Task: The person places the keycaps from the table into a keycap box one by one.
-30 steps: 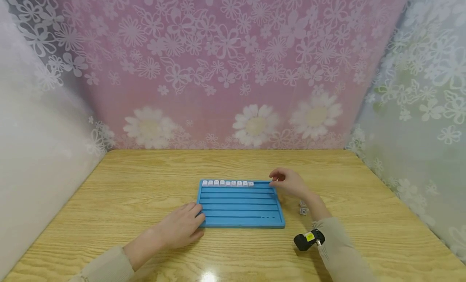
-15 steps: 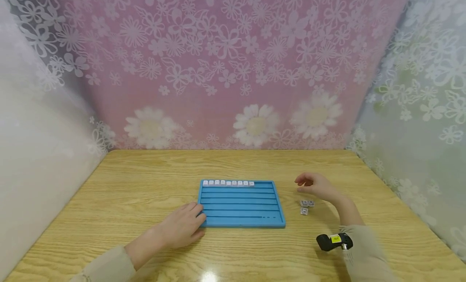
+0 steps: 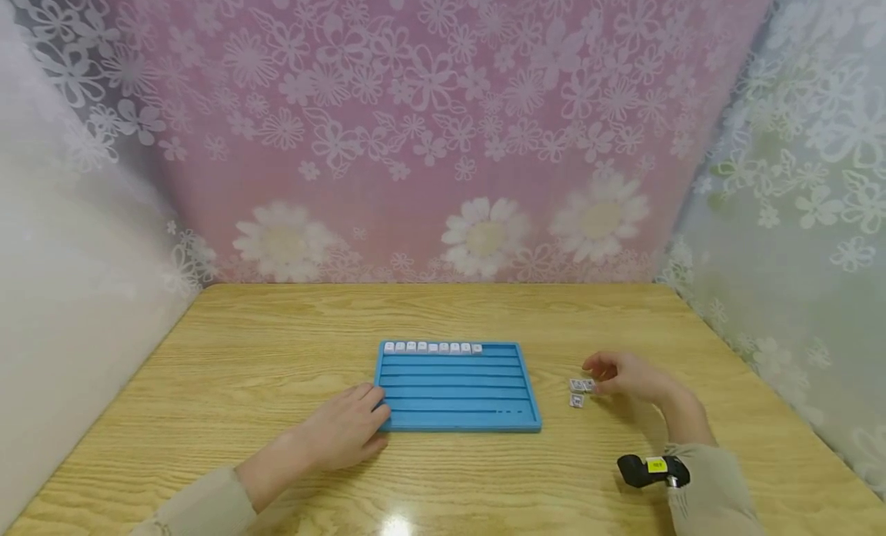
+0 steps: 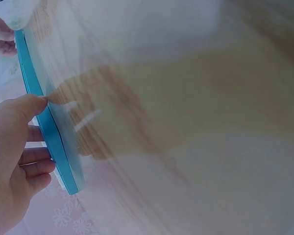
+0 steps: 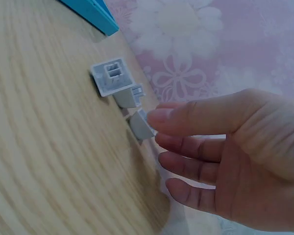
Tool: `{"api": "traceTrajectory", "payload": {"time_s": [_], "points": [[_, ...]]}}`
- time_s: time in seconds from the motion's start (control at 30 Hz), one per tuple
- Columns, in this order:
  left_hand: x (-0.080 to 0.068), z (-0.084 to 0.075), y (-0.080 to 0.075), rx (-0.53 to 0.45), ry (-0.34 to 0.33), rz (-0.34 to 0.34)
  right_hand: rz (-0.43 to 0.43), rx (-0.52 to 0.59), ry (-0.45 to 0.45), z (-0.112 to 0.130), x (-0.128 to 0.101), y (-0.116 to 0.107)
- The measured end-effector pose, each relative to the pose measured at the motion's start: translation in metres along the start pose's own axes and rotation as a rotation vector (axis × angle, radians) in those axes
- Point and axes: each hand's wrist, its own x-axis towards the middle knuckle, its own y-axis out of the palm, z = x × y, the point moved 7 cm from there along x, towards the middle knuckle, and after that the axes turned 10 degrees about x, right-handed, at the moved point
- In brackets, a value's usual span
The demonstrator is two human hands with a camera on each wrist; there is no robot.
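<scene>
A blue tray [image 3: 453, 394] with several ridged rows lies on the table, white keycaps [image 3: 432, 348] lined up in its back row from the left. My left hand [image 3: 346, 428] holds the tray's front left corner, thumb on the near side and fingers round the left side, as the left wrist view shows. Several loose keycaps [image 5: 112, 77] lie upturned or tilted right of the tray, hollow undersides showing. Close by, my right hand [image 3: 633, 378] has thumb and fingers spread apart at the rightmost loose keycap [image 5: 141, 125]; whether the thumb tip touches it I cannot tell.
The wooden table [image 3: 277, 328] extends around the tray. Flower-patterned curtains [image 3: 443, 136] stand along its back and both sides. A black wrist camera [image 3: 651, 471] sits at the right sleeve.
My right hand has left the tray's back right corner and moved right, then down to the loose keycaps. The left hand and the tray have stayed put.
</scene>
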Motion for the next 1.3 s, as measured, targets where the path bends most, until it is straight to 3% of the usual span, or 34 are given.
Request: {"api": "traceTrajectory", "payload": {"time_s": [0.43, 1.3], "points": [[0.000, 0.000, 0.002, 0.002, 0.002, 0.009, 0.049, 0.049, 0.024, -0.011, 0.006, 0.007], [0.000, 0.001, 0.003, 0.009, -0.001, 0.002, -0.106, -0.040, 0.071, -0.008, 0.003, -0.003]]}}
